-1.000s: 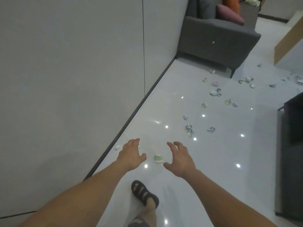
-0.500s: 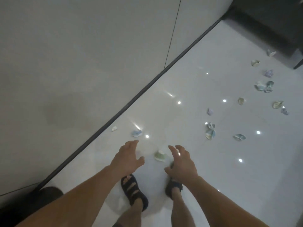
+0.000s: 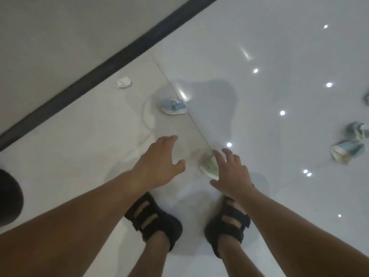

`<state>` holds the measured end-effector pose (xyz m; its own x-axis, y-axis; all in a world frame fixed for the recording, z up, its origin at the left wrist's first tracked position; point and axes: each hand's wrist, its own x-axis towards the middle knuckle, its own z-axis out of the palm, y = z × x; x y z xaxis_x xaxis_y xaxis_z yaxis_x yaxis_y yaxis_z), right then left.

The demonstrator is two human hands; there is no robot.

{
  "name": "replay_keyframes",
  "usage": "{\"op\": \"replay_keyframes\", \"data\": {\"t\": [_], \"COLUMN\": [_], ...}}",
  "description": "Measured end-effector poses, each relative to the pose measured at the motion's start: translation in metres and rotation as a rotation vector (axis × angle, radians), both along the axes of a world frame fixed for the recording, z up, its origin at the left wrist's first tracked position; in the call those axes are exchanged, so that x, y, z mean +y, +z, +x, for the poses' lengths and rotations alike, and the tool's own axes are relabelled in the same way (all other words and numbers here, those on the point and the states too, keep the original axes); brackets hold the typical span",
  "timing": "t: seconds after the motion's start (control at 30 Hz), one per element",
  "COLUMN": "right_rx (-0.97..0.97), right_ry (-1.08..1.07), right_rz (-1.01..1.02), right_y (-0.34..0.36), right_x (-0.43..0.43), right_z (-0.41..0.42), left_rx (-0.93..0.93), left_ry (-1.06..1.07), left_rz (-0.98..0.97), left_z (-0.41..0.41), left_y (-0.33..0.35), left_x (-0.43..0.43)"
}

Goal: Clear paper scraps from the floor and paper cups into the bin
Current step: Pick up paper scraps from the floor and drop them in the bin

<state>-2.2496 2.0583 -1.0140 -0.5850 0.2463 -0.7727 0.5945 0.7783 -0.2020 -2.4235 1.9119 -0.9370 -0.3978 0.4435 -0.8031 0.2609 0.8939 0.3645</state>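
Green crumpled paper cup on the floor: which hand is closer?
Right. The right hand overlaps the green crumpled paper cup; the left hand is apart, to its left.

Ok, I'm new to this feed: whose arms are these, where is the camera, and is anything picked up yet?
No machine here: a person works bare-handed, and the single camera sits on their head, looking down at the floor. The left hand and right hand are spread open, holding nothing. Between them lies a crushed green cup, partly hidden by the right hand; contact is unclear. Farther off lie a blue crumpled cup, a white scrap near the wall, and more crushed cups at the right edge.
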Motion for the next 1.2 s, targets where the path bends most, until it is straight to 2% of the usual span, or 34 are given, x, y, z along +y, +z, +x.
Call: {"op": "replay_keyframes", "data": {"t": [0.17,0.4,0.5,0.63,0.8,0.9,0.97,1.07,1.2], "right_rx": [0.04,0.099,0.274,0.56,0.752,0.608,0.486,0.388,0.289], "right_ry": [-0.064,-0.269,-0.267,-0.131,-0.064,0.144,0.262,0.27,0.269], "right_rz": [-0.009,-0.141,-0.214,-0.308,-0.359,-0.4,-0.292,0.002,0.057], "right_y": [-0.044,-0.035,-0.006,0.043,0.072,0.056,0.031,-0.012,-0.06], "right_x": [-0.012,-0.019,-0.024,-0.029,-0.029,-0.021,-0.009,-0.001,-0.019], "right_z": [0.017,-0.005,-0.032,-0.075,-0.12,-0.144,-0.163,-0.192,-0.204], "left_rx": [-0.06,-0.071,-0.066,-0.124,-0.123,-0.022,0.076,0.146,0.168], "left_ry": [0.042,0.091,0.129,0.218,0.289,0.346,0.387,0.469,0.491], "left_rz": [-0.062,-0.027,0.029,0.079,0.163,0.141,0.112,0.051,-0.005], "left_z": [0.021,0.018,0.005,-0.02,-0.047,-0.059,-0.065,-0.066,-0.058], "left_y": [-0.046,-0.032,-0.014,0.013,0.033,0.026,0.014,-0.01,-0.036], "left_x": [-0.024,-0.03,-0.026,-0.018,-0.025,-0.044,-0.063,-0.095,-0.132]}}
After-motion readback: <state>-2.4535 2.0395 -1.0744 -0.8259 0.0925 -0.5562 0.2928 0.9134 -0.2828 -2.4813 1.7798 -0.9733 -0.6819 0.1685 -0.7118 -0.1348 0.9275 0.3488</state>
